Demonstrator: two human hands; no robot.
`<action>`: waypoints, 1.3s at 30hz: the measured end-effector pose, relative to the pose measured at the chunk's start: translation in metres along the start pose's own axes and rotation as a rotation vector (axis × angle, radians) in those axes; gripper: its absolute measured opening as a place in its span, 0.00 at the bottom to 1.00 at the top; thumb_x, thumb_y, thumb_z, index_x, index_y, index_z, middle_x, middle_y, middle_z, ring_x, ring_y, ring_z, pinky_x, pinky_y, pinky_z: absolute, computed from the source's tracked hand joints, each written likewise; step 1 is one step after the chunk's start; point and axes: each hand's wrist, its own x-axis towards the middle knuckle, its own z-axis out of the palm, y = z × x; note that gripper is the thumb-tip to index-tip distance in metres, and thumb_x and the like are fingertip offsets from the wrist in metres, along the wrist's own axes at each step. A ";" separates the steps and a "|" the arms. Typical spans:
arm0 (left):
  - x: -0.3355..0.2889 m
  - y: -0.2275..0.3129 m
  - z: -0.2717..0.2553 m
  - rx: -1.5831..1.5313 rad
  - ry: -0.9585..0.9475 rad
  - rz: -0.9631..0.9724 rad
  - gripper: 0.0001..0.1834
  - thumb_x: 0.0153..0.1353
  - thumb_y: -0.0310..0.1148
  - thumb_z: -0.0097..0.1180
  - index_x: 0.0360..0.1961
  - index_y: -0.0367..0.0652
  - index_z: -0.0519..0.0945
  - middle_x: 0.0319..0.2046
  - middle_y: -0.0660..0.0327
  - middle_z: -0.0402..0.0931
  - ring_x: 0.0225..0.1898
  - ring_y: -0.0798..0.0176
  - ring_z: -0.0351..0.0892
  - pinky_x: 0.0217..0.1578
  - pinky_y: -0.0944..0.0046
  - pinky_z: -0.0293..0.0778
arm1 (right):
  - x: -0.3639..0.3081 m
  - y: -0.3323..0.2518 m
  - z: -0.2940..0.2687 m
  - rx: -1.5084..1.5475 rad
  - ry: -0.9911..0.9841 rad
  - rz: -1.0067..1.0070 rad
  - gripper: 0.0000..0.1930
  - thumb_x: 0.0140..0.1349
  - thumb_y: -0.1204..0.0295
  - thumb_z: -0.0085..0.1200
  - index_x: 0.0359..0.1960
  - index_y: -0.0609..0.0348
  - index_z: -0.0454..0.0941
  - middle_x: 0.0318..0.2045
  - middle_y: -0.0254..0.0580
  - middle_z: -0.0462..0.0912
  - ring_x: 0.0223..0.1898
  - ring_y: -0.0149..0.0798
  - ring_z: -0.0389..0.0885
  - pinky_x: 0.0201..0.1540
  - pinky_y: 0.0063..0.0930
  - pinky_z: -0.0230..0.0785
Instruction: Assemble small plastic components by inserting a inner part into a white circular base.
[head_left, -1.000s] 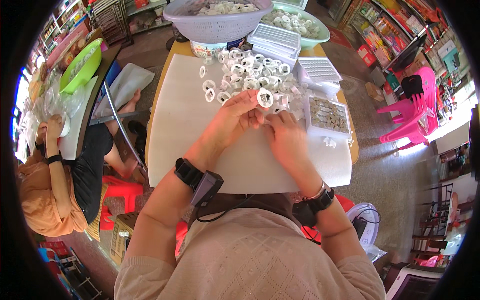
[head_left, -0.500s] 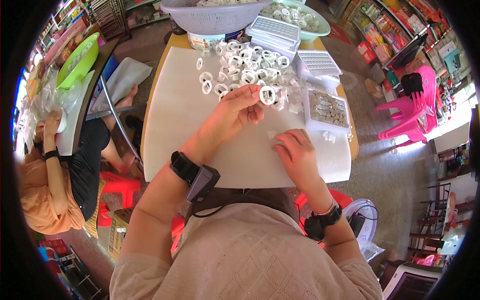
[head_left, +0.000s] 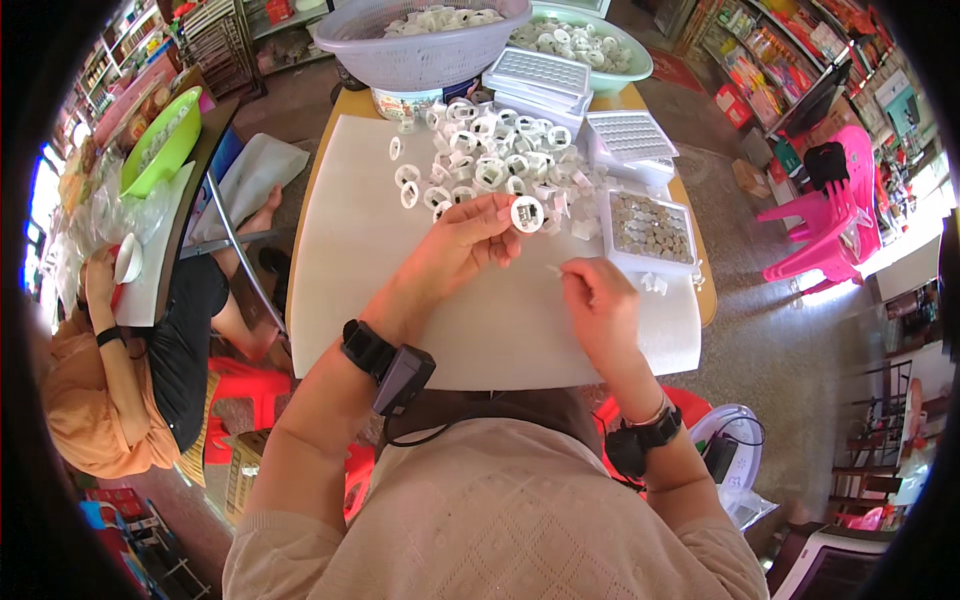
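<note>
Left hand (head_left: 475, 237): thumb and fingers pinching one round white piece (head_left: 527, 214), held up above the mat (head_left: 370, 260) at the near edge of the pile (head_left: 490, 165), face out with dark parts showing inside. Right hand (head_left: 602, 305): fingers curled, thumb up against the index, just above the mat and apart from the piece. Pale scrap (head_left: 554, 269) right at those fingertips; can't tell if I have it pinched or it's lying on the mat. Progress: one piece in work, inner parts exposed, so I'd call it not closed up. Plenty left by my read: the pile sits loose and unsorted, some dark insides visible, and the white tray (head_left: 640, 262) to its right holds lots of small discs (head_left: 645, 225). More white parts in the purple basket (head_left: 410, 55) and green basin (head_left: 638, 68); can't tell which of those are done.
</note>
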 end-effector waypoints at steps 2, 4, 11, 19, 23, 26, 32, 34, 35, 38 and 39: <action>-0.001 0.000 0.001 0.044 -0.001 -0.009 0.11 0.67 0.34 0.49 0.45 0.39 0.74 0.32 0.65 0.76 0.30 0.72 0.76 0.30 0.72 0.71 | 0.007 -0.015 -0.013 0.178 0.142 0.211 0.07 0.54 0.84 0.54 0.33 0.61 0.78 0.28 0.42 0.79 0.25 0.37 0.78 0.27 0.27 0.70; 0.000 -0.001 0.002 0.053 -0.027 -0.025 0.11 0.67 0.34 0.49 0.46 0.40 0.74 0.32 0.65 0.76 0.31 0.72 0.76 0.31 0.72 0.72 | 0.014 -0.019 -0.017 0.208 0.200 0.164 0.07 0.55 0.84 0.55 0.35 0.61 0.79 0.28 0.41 0.79 0.24 0.33 0.77 0.27 0.23 0.69; 0.001 -0.004 0.003 0.129 -0.057 -0.081 0.11 0.66 0.33 0.52 0.47 0.42 0.74 0.32 0.65 0.75 0.32 0.71 0.76 0.32 0.72 0.73 | 0.027 -0.026 -0.004 0.093 0.203 -0.009 0.10 0.50 0.83 0.58 0.35 0.59 0.79 0.32 0.43 0.79 0.33 0.47 0.78 0.34 0.36 0.72; 0.001 -0.007 0.005 0.212 -0.078 -0.070 0.12 0.65 0.34 0.53 0.47 0.41 0.74 0.33 0.67 0.75 0.32 0.72 0.76 0.31 0.72 0.72 | 0.028 -0.025 -0.003 0.012 0.211 -0.083 0.11 0.48 0.84 0.58 0.35 0.60 0.77 0.31 0.43 0.78 0.31 0.46 0.77 0.33 0.36 0.71; 0.001 -0.008 0.003 0.263 -0.080 -0.046 0.12 0.65 0.35 0.53 0.47 0.41 0.75 0.34 0.67 0.75 0.32 0.72 0.76 0.31 0.72 0.72 | 0.026 -0.023 -0.002 0.033 0.217 -0.088 0.12 0.48 0.84 0.58 0.35 0.60 0.77 0.31 0.43 0.78 0.31 0.46 0.77 0.32 0.36 0.71; 0.000 -0.007 0.008 0.265 -0.080 -0.063 0.12 0.65 0.35 0.53 0.47 0.41 0.75 0.34 0.67 0.75 0.32 0.72 0.75 0.31 0.72 0.72 | 0.025 -0.023 -0.002 0.016 0.222 -0.089 0.12 0.48 0.84 0.58 0.35 0.60 0.77 0.31 0.44 0.78 0.32 0.47 0.77 0.32 0.36 0.71; -0.001 -0.006 0.008 0.269 -0.080 -0.057 0.12 0.65 0.35 0.53 0.46 0.40 0.75 0.34 0.67 0.76 0.32 0.73 0.75 0.31 0.72 0.72 | 0.023 -0.023 -0.003 0.001 0.220 -0.111 0.12 0.47 0.84 0.58 0.35 0.60 0.77 0.32 0.44 0.77 0.32 0.47 0.77 0.32 0.37 0.71; -0.001 -0.006 0.009 0.280 -0.082 -0.051 0.12 0.65 0.35 0.53 0.46 0.40 0.75 0.34 0.67 0.76 0.31 0.73 0.75 0.31 0.72 0.72 | 0.023 -0.022 -0.002 -0.008 0.217 -0.117 0.13 0.47 0.84 0.58 0.36 0.60 0.77 0.32 0.44 0.77 0.32 0.47 0.76 0.32 0.37 0.71; -0.001 -0.006 0.009 0.291 -0.082 -0.046 0.12 0.65 0.35 0.53 0.46 0.40 0.75 0.35 0.67 0.76 0.31 0.73 0.75 0.31 0.72 0.72 | 0.022 -0.021 -0.001 -0.017 0.214 -0.124 0.13 0.46 0.84 0.58 0.36 0.60 0.77 0.32 0.44 0.77 0.32 0.47 0.76 0.32 0.37 0.71; 0.000 -0.006 0.007 0.350 -0.090 -0.033 0.13 0.66 0.36 0.52 0.46 0.40 0.75 0.35 0.66 0.77 0.31 0.73 0.75 0.31 0.72 0.72 | 0.023 -0.020 -0.001 -0.005 0.208 -0.136 0.14 0.46 0.84 0.58 0.36 0.60 0.77 0.33 0.44 0.76 0.32 0.47 0.76 0.32 0.37 0.71; 0.000 -0.006 0.008 0.351 -0.090 -0.034 0.13 0.66 0.36 0.52 0.46 0.40 0.75 0.35 0.66 0.77 0.31 0.73 0.75 0.31 0.72 0.72 | 0.023 -0.019 -0.001 -0.005 0.209 -0.136 0.14 0.46 0.84 0.58 0.36 0.60 0.77 0.33 0.44 0.76 0.32 0.47 0.76 0.32 0.37 0.71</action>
